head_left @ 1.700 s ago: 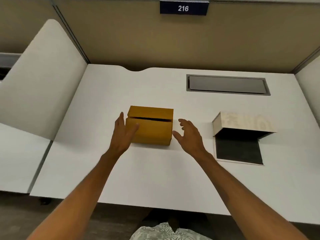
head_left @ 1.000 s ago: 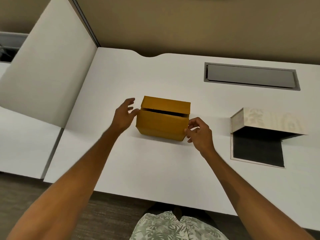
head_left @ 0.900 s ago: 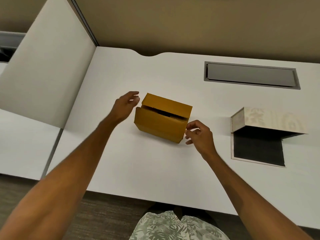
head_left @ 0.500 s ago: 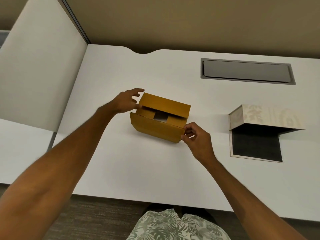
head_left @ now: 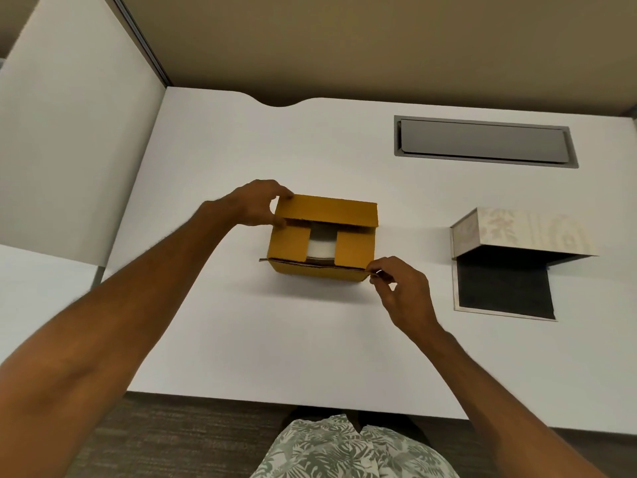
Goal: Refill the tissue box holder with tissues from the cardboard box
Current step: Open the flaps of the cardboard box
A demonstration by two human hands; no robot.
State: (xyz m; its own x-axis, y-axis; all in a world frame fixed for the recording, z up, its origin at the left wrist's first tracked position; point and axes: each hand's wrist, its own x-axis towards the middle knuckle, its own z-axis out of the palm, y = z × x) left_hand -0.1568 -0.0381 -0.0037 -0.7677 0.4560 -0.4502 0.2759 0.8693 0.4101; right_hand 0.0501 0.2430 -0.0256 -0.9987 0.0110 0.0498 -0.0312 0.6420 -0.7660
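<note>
A yellow-brown cardboard box (head_left: 287, 244) stands mid-desk with its outer flaps spread. Between its two inner flaps a gap shows white tissues (head_left: 321, 249). My left hand (head_left: 256, 205) grips the far flap at the box's back left corner. My right hand (head_left: 401, 288) pinches the near flap's right end at the front right corner. The tissue box holder (head_left: 517, 232), pale with a faint leaf pattern, lies to the right, its cover raised over a dark base panel (head_left: 505, 288).
The white desk (head_left: 275, 339) ends in a front edge near my body. A grey recessed cable hatch (head_left: 482, 141) sits at the back right. A white partition (head_left: 76, 132) walls the left side and a tan panel the back.
Both hands reached the box, turned it slightly and pulled its outer flaps apart. The slit on top has widened into an opening that shows the tissues. The camera has tilted downward.
</note>
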